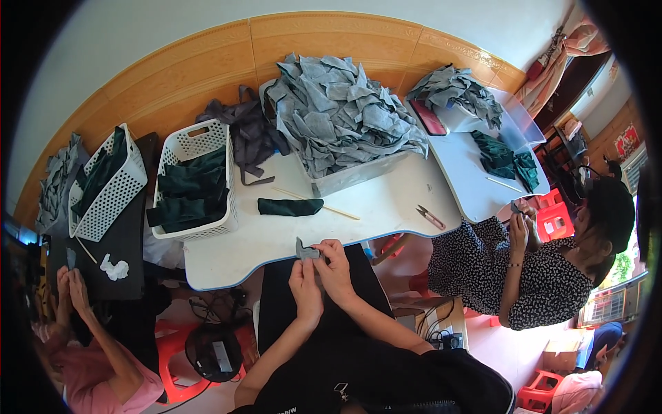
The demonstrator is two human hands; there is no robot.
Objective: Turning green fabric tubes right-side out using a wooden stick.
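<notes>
Both hands meet just over the front edge of the white table [386,200]. My left hand [304,290] and my right hand [334,270] pinch a small grey fabric piece [304,251] between the fingertips; one corner of it sticks up. Beyond them a dark green fabric strip [289,207] lies flat on the table. A thin wooden stick [343,213] passes behind that strip, its ends showing on both sides. Off to the right rests a pair of thread snips [431,217].
A bin [358,176] heaped with grey fabric pieces [345,110] stands at the back. To the left are a white basket [195,143] of green fabric and a dark cloth heap [245,131]. Co-workers sit at both sides, a person [545,276] right, pink sleeve [103,379] left.
</notes>
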